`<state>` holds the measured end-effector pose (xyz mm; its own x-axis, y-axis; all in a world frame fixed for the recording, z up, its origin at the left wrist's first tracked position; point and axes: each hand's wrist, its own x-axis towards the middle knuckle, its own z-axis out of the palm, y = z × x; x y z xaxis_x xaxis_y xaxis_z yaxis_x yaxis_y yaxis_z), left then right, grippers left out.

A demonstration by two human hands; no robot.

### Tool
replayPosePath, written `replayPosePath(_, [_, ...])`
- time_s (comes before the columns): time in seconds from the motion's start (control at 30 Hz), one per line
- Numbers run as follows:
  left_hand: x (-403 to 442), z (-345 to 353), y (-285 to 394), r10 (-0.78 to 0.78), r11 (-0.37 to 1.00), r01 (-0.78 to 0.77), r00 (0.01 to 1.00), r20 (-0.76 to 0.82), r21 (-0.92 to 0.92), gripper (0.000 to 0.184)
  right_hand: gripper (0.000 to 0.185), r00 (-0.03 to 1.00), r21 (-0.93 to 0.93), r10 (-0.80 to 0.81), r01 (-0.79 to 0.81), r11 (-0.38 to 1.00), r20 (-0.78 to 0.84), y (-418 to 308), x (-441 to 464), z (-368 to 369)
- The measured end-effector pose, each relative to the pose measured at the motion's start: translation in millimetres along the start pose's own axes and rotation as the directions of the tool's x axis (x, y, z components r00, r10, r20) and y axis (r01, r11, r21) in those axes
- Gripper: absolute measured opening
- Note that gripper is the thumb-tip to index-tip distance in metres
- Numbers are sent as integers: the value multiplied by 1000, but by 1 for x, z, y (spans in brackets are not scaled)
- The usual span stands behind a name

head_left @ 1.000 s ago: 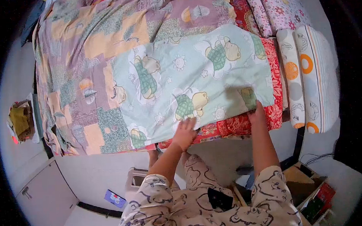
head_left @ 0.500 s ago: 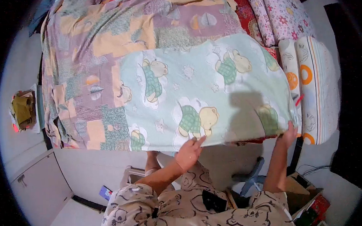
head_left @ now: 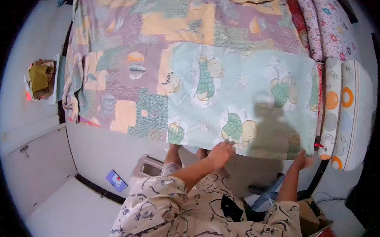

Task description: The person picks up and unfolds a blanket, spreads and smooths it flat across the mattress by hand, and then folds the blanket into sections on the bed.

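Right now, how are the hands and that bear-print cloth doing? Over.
Left hand at near edge, right hand by near right corner. Bear-print cloth spread out, overlapping patchwork cover. No objects lying on the cloth.

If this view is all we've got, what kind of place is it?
Probably a bedroom in a home: a patchwork-print cover spread over what looks like a bed, a pale green bear-print cloth laid on it, and flower-print bedding, perhaps a pillow, at the right.
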<state>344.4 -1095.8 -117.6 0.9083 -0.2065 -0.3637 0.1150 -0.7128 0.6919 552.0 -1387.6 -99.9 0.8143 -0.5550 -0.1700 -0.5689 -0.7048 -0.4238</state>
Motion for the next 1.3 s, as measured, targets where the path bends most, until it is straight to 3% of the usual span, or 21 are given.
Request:
replayPosePath(0.03, [-3, -7, -6, -34, 999, 33, 998, -45, -31, 46, 50, 995, 147, -73, 62, 987, 70, -31, -37, -3])
replayPosePath(0.07, [-6, 0, -21, -78, 994, 62, 975, -207, -85, 49, 49, 920, 33, -393, 393, 919, 6, -50, -63, 9])
replayPosePath(0.1, [-13, -10, -29, -90, 994, 75, 973, -210, -77, 49, 48, 738, -92, -674, 670, 737, -22, -60, -81, 18])
replayPosePath(0.13, [-22, -20, -39, -167, 984, 179, 939, -301, 11, 50, 48, 736, -77, -677, 674, 734, -14, -60, -94, 28])
replayPosePath(0.2, [-44, -34, -63, -243, 949, 303, 881, -406, 91, 51, 49, 371, -170, -828, 929, 330, 420, -55, -116, 49])
replayPosePath(0.23, [-57, -36, -78, -373, 890, 442, 847, -379, 110, 51, 49, 357, -154, -834, 934, 323, 420, -56, -123, 57])
replayPosePath(0.27, [-71, -38, -93, -497, 812, 568, 792, -354, 132, 52, 49, 462, -204, -737, 885, 418, 494, -59, -131, 63])
replayPosePath(0.3, [-85, -41, -107, -506, 804, 580, 784, -361, 132, 52, 48, 555, -264, -619, 824, 501, 556, -60, -140, 68])
replayPosePath(0.37, [-109, -49, -130, -405, 887, 460, 823, -398, 48, 52, 49, 552, -243, -662, 828, 505, 508, -64, -142, 78])
replayPosePath(0.43, [-124, -58, -147, -413, 879, 476, 746, -523, -15, 49, 50, 553, -232, -702, 831, 506, 448, -67, -150, 87])
replayPosePath(0.53, [-150, -81, -163, -486, 723, 691, 523, -700, 14, 58, 56, 375, -5, -844, 915, 404, 384, -90, -198, 95])
replayPosePath(0.63, [-181, -101, -186, -546, 698, 712, 452, -705, -84, 58, 60, 249, 142, -833, 922, 360, 494, -89, -263, 121])
replayPosePath(0.7, [-203, -101, -212, -618, 607, 790, 407, -673, -80, 56, 63, 158, 301, -702, 822, 483, 695, -84, -302, 142])
replayPosePath(0.77, [-227, -109, -231, -805, 582, 771, 502, -317, -258, 53, 66, 207, 189, -623, 840, 508, 754, -84, -344, 158])
replayPosePath(0.83, [-241, -112, -244, -780, 610, 744, 503, -372, -273, 52, 68, 268, 74, -548, 849, 523, 792, -91, -386, 172])
replayPosePath(0.9, [-256, -106, -265, -596, 771, 632, 677, -432, -72, 52, 71, 77, 267, -707, 893, 363, 703, -130, -440, 180])
replayPosePath(1.03, [-272, -113, -280, -616, 786, 587, 721, -317, -194, 55, 72, -50, 291, -682, 925, 243, 729, -198, -552, 206])
replayPosePath(1.13, [-294, -113, -296, -618, 766, 398, 672, -408, -505, 51, 78, -43, 192, -482, 946, 263, 875, -223, -615, 240])
replayPosePath(1.17, [-305, -109, -313, -626, 757, 396, 667, -403, -520, 51, 83, 43, 55, -359, 965, 257, 932, -226, -630, 252])
replayPosePath(1.23, [-328, -101, -352, -474, 843, 503, 529, -704, -190, 51, 89, 144, -93, -229, 971, 219, 963, -222, -652, 265])
replayPosePath(1.3, [-364, -129, -373, -490, 776, 611, 431, -758, -155, 48, 98, 253, -224, -242, 964, 140, 937, -222, -664, 272])
